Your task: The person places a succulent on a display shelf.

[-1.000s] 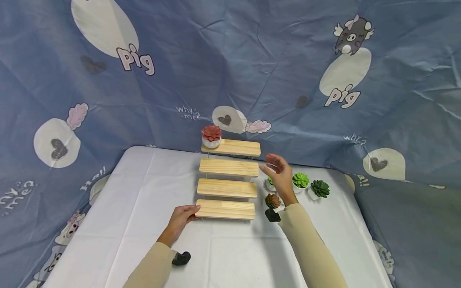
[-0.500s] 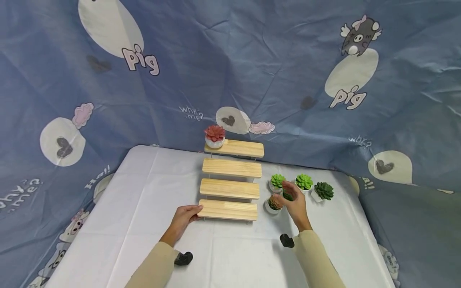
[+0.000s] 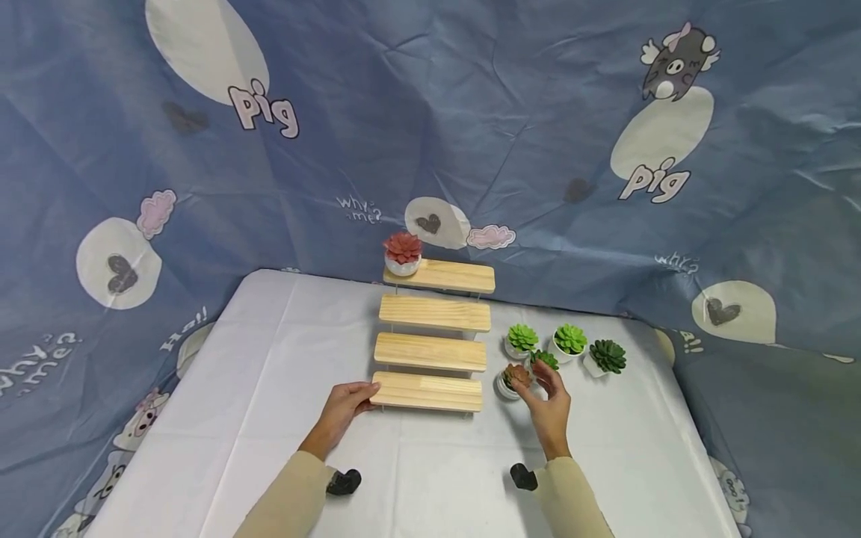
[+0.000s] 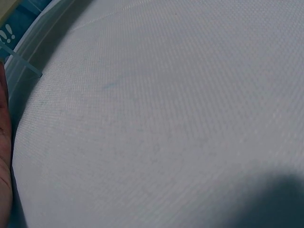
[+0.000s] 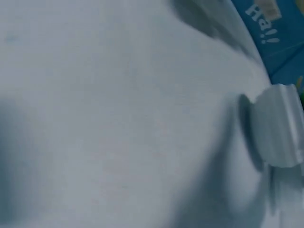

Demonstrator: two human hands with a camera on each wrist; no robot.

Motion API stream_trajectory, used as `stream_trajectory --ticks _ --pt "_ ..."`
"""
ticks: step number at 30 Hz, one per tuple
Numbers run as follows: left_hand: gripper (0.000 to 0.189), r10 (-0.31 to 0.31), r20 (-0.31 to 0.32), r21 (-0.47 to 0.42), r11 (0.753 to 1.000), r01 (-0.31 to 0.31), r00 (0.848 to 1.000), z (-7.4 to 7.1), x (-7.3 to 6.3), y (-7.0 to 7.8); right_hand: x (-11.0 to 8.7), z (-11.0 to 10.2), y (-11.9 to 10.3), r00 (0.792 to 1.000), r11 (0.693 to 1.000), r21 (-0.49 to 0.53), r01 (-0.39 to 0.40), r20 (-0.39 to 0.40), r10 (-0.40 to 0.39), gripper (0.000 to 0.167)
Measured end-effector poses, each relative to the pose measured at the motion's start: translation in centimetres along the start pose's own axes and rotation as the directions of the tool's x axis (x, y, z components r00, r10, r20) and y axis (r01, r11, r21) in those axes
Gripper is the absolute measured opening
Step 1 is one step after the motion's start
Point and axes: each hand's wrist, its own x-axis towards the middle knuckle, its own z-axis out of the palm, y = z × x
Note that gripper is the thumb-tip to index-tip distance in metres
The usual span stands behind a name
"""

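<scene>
A four-tier wooden display stand [image 3: 430, 351] stands on the white-covered table. My left hand [image 3: 339, 415] grips the left end of its lowest step, thumb on top. In the left wrist view only a strip of the left hand [image 4: 4, 156] and a clear leg of the stand [image 4: 23, 59] show. A red potted succulent [image 3: 402, 254] sits at the left of the top step. My right hand [image 3: 550, 411] is at a brownish potted succulent [image 3: 515, 375], its thumb over the plant's near side and fingers spread apart. In the right wrist view a white pot [image 5: 278, 126] shows.
Behind the brown succulent are a small green succulent [image 3: 543, 359], two bright green ones [image 3: 522, 338] [image 3: 570, 339] and a dark green one [image 3: 608, 356]. A blue printed cloth [image 3: 538, 149] rises behind and beside the table.
My right hand has come down and toward me from above the plants to the brown succulent. The left hand keeps its grip on the stand. The head view has shifted slightly.
</scene>
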Motion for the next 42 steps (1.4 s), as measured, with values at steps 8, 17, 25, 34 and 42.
stream_trajectory --ticks 8,17,25,34,42 --pt "0.025 -0.016 -0.003 -0.018 1.0 0.016 1.0 0.1 0.1 0.1 -1.3 0.7 1.4 0.996 0.996 -0.067 -0.058 -0.074 0.053 0.06" --pt "0.026 -0.02 -0.022 -0.009 1.0 0.02 1.0 0.0 0.2 -0.3 -1.3 0.8 4.8 0.989 0.989 -0.063 -0.136 -0.061 0.132 0.07" --pt "0.024 -0.023 -0.033 -0.017 1.0 0.022 0.999 0.0 0.3 -0.2 -0.8 0.9 5.7 0.989 0.98 -0.132 -0.148 -0.018 0.147 0.071" --pt "0.028 0.001 -0.018 -0.001 1.0 -0.001 1.0 -0.4 0.1 -0.2 -0.1 1.1 5.8 0.965 0.948 -0.193 -0.251 0.031 0.262 0.068" --pt "0.028 -0.001 -0.004 0.001 1.0 0.001 1.0 -0.2 0.1 -0.1 -0.1 0.9 5.5 0.97 0.956 -0.177 -0.235 0.023 0.243 0.067"
